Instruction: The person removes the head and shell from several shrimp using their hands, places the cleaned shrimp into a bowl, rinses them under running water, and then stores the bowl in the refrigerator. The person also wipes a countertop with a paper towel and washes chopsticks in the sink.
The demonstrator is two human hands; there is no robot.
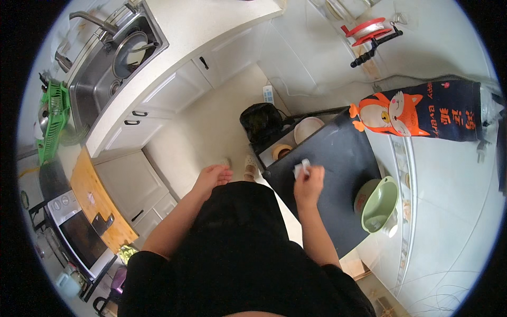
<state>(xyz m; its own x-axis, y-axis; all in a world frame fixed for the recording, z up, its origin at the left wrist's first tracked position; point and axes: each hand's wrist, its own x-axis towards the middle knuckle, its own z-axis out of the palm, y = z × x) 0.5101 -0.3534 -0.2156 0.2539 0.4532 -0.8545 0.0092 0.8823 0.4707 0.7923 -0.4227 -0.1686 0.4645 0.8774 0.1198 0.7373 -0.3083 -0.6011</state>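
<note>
My right hand (310, 184) pinches a crumpled white tissue or small cloth (302, 168) over the dark tabletop (336, 158), near its left edge; whether the tissue touches the surface I cannot tell. My left hand (214, 179) hangs above the floor in front of my body, fingers loosely curled and apart, holding nothing. To the right of my right hand, a light green plastic basin (380, 206) leans tilted at the table's far right edge, with a white cup-like item (391, 226) beside it.
Below the tabletop, a shelf holds a round pale container (308, 130). A black bag (261, 122) lies beside it. At the left are a steel sink (95, 85) with a pan, a green dish rack (53, 119), a wooden board (101, 202) and a microwave (81, 233).
</note>
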